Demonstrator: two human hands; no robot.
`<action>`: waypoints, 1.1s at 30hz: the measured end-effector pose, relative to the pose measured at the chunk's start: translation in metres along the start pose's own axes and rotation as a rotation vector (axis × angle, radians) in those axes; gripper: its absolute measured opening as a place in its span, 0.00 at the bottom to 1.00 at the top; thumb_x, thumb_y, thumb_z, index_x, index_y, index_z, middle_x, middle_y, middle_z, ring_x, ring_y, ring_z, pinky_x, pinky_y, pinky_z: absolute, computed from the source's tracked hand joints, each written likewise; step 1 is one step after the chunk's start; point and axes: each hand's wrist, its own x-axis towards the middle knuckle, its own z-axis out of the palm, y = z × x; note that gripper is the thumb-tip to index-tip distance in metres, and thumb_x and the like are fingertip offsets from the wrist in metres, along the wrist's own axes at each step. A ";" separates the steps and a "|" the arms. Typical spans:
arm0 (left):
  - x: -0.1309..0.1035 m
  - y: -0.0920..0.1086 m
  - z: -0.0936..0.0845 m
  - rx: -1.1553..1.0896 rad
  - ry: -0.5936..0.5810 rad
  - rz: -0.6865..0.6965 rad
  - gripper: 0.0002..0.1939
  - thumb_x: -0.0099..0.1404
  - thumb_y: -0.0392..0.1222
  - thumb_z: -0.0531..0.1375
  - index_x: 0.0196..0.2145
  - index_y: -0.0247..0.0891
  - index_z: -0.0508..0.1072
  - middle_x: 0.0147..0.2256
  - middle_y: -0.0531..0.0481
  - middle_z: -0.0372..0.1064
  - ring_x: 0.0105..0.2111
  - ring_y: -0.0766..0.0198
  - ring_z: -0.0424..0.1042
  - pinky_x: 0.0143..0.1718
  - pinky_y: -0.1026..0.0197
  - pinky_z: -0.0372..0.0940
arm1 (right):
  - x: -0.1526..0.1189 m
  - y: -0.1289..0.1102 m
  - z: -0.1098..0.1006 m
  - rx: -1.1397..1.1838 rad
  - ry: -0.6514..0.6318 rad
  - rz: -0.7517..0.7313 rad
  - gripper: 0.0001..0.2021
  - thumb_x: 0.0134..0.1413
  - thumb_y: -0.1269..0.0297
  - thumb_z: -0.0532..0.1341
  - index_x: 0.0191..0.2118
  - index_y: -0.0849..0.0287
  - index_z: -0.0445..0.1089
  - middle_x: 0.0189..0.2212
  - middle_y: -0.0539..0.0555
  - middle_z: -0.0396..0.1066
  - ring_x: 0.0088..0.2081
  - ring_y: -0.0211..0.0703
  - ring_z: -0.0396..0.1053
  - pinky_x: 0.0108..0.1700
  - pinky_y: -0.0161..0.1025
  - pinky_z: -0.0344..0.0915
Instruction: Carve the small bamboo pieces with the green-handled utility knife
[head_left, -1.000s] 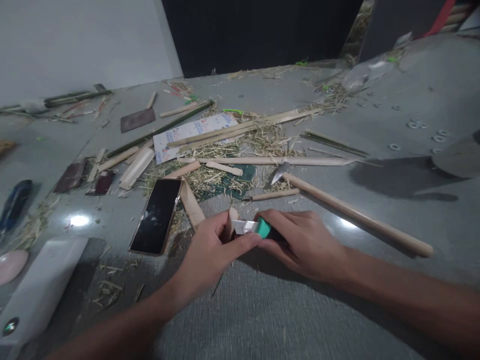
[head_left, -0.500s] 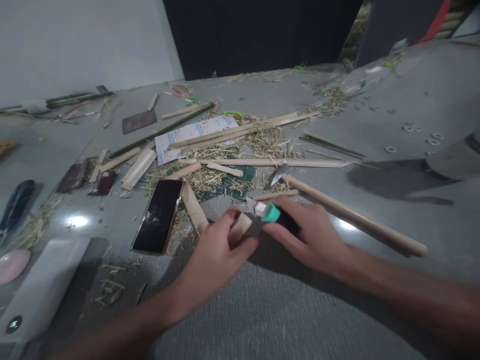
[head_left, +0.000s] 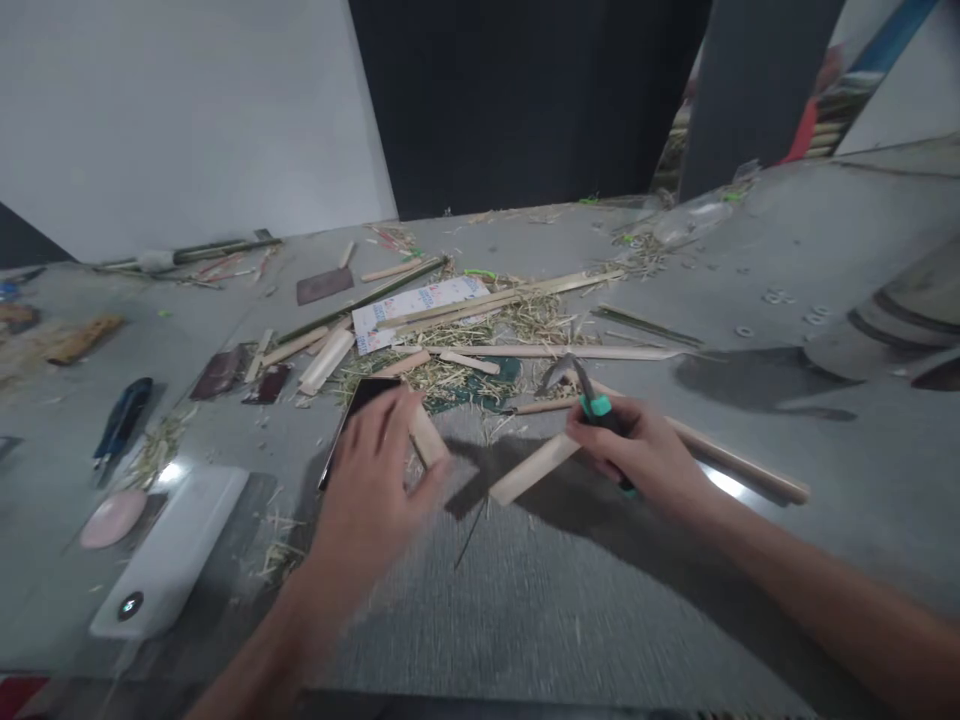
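Observation:
My right hand (head_left: 637, 450) is wrapped round a black and green-handled knife (head_left: 600, 412) and also has the end of a pale wood strip (head_left: 534, 470) under its fingers. To the left, my left hand (head_left: 375, 470) is slightly blurred, its fingers apart, over the lower part of a dark phone (head_left: 352, 420). Beside its fingertips lies another pale wood piece (head_left: 427, 436); whether they touch is unclear. Beyond my right hand lies a wooden-handled tool (head_left: 735, 461) with a curved metal head.
Shavings (head_left: 536, 317), thin sticks and a printed paper strip (head_left: 420, 306) lie across the middle. At left are a white power bank (head_left: 172, 550), a pink oval object (head_left: 112, 518) and blue pliers (head_left: 124, 425). Metal washers (head_left: 780, 296) and a cylinder (head_left: 892, 310) are at right.
My left hand has let go of the wood piece and moved left over the phone. The pale strip now extends from my right hand, which still holds the knife. The view has shifted.

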 end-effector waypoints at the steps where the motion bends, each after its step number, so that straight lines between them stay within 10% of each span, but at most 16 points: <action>1: -0.005 -0.014 0.002 0.109 0.057 -0.089 0.32 0.77 0.52 0.57 0.72 0.44 0.55 0.71 0.32 0.57 0.71 0.33 0.57 0.66 0.28 0.60 | 0.000 0.001 -0.002 0.021 0.005 0.002 0.13 0.64 0.51 0.64 0.33 0.53 0.69 0.16 0.41 0.56 0.17 0.35 0.53 0.21 0.36 0.49; 6: -0.021 -0.053 0.014 0.300 -0.036 -0.188 0.32 0.77 0.60 0.53 0.68 0.35 0.65 0.73 0.26 0.53 0.74 0.25 0.50 0.66 0.24 0.58 | 0.000 0.003 -0.001 0.060 0.008 0.005 0.13 0.63 0.51 0.66 0.33 0.53 0.69 0.17 0.42 0.59 0.18 0.35 0.53 0.21 0.37 0.50; 17: -0.020 -0.062 0.014 0.252 -0.046 -0.213 0.34 0.76 0.64 0.54 0.68 0.38 0.66 0.72 0.29 0.56 0.73 0.27 0.53 0.65 0.25 0.60 | -0.001 0.011 0.000 0.144 0.037 0.024 0.14 0.61 0.51 0.68 0.33 0.54 0.70 0.16 0.42 0.58 0.18 0.34 0.53 0.22 0.37 0.46; 26: -0.006 -0.106 -0.018 -0.206 -0.109 -0.323 0.33 0.76 0.66 0.53 0.67 0.42 0.66 0.67 0.39 0.68 0.67 0.41 0.68 0.69 0.37 0.61 | -0.001 0.015 -0.002 0.231 0.067 0.075 0.14 0.62 0.50 0.69 0.35 0.53 0.71 0.16 0.41 0.57 0.18 0.34 0.50 0.21 0.37 0.45; 33: -0.015 -0.130 -0.022 -0.479 -0.334 -0.296 0.42 0.72 0.64 0.61 0.76 0.51 0.53 0.78 0.47 0.48 0.77 0.44 0.49 0.77 0.37 0.44 | 0.000 0.016 -0.002 0.247 0.092 0.076 0.15 0.57 0.50 0.73 0.34 0.55 0.73 0.17 0.41 0.57 0.17 0.32 0.50 0.21 0.37 0.44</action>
